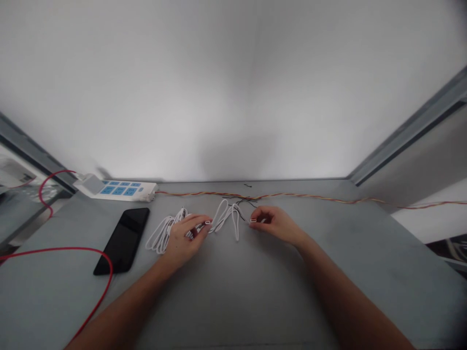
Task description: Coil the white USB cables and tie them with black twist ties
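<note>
Between thumb and fingers, my left hand (188,238) pinches a small white cable connector (207,222). A second white connector (253,220) is pinched by the fingertips of my right hand (275,224). Both connectors face toward me, a short gap apart. Loops of white cable (224,216) lie on the table between the hands. A coiled bundle of white cable (160,237) rests beside and partly behind my left hand. Whether both ends belong to one cable I cannot tell.
A black smartphone (124,240) lies on the grey table (233,301) at left, crossed by a red cable (78,250). Behind it stands a white power strip (148,190) with a white charger (90,184). Twisted red-yellow wire (310,196) and black ties (247,185) lie along the back wall.
</note>
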Motion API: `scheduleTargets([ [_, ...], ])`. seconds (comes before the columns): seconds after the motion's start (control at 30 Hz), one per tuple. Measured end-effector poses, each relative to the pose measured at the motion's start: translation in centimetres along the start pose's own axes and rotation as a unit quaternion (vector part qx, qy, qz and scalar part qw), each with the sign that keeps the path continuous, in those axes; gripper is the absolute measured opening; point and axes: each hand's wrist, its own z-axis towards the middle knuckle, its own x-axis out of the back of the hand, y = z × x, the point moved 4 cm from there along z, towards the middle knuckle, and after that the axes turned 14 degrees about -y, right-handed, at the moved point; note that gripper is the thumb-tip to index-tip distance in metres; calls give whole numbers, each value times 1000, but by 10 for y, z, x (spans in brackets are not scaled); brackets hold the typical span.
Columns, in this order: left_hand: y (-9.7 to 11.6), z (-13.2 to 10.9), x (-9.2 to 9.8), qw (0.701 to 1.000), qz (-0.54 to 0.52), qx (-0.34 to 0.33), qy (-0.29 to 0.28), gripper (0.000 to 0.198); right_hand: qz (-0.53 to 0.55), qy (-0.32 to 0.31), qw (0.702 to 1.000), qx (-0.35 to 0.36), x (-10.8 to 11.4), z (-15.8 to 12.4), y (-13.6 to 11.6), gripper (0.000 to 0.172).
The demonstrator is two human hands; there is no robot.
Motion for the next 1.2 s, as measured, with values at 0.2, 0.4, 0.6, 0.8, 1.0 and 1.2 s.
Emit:
scheduleTargets([
  [0.2,0,0,-1,1000,-5,-6,-3,14,-1,-17,1000,-11,-1,-1,1,16],
  [0.4,-1,0,-1,1000,-8,-1,1,15,6,-29,1000,8,-2,-1,2,18],
  [0.6,-2,0,-1,1000,-8,-5,1,15,2,-41,999,6,-3,-1,1,18],
  [0.8,-1,0,-1,1000,-3,-9,3,13,1,-45,999,4,-4,-1,2,15],
  [1.0,-1,-1,-1,1000,-1,-8,4,12,-10,-50,999,4,-4,-2,0,14],
  [1.2,-2,-1,-1,1000,-1,-22,-2,12,-15,-59,998,-1,-6,-2,-1,14],
])
